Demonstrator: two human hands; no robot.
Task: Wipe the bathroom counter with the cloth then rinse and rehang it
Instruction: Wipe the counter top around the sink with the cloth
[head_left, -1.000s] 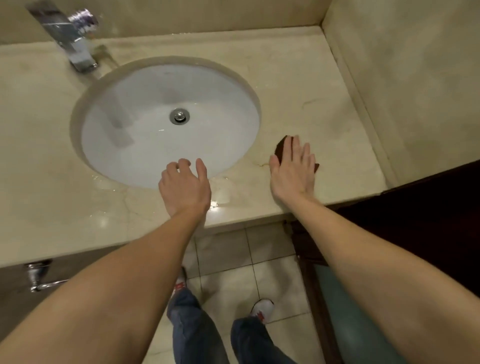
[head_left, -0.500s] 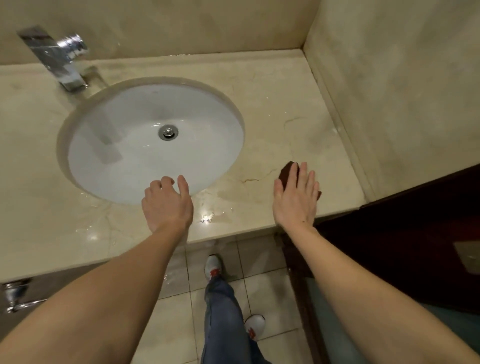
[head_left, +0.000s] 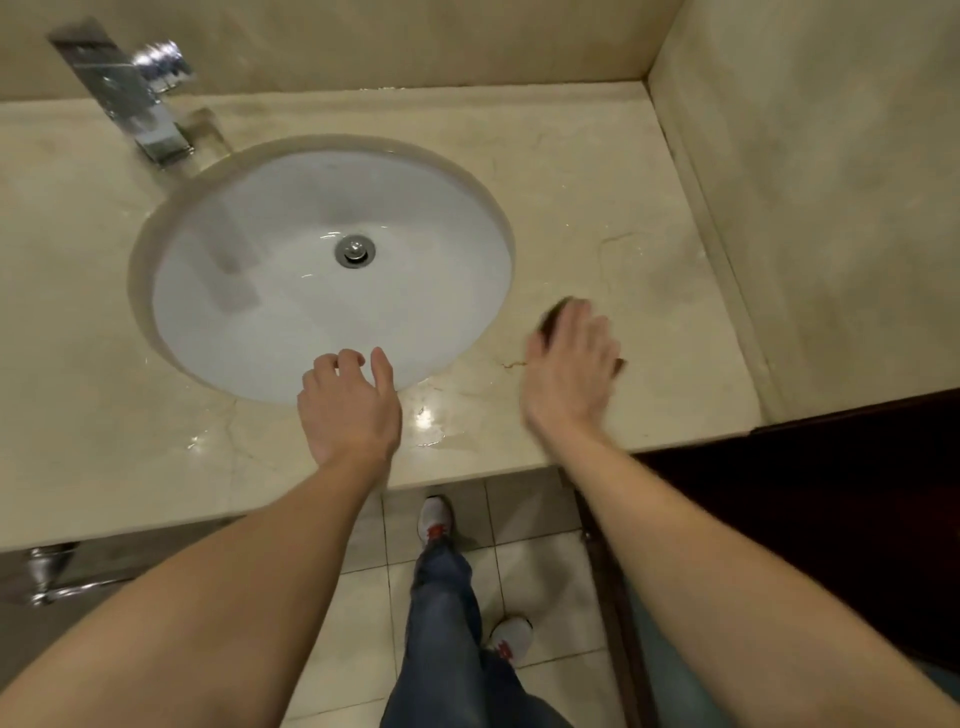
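Two hands are over the counter in our one view, the head camera looking down. We see our right hand laid flat, palm down, on the dark brown cloth, right of the sink and near the counter's front edge. The fingers lie straight and close together on top of the cloth, pressing rather than gripping it; the hand is blurred, so we cannot tell each finger apart. Only two bits of cloth show: one corner past the fingertips at the upper left, and a sliver by the little-finger side. The cloth sits flat on the stone, just beside the sink's rim but apart from it.

Our left hand holds nothing. It rests at the sink's front rim, heel on the counter, thumb sticking out to the right, the other fingers curled loosely over the edge of the bowl.

Wet patches shine on the counter between the two hands. A chrome tap stands at the back left, its spout over the bowl, and the drain sits mid-bowl. Below the counter we see a tiled floor, jeans and two white shoes. A dark wooden panel stands to the right.
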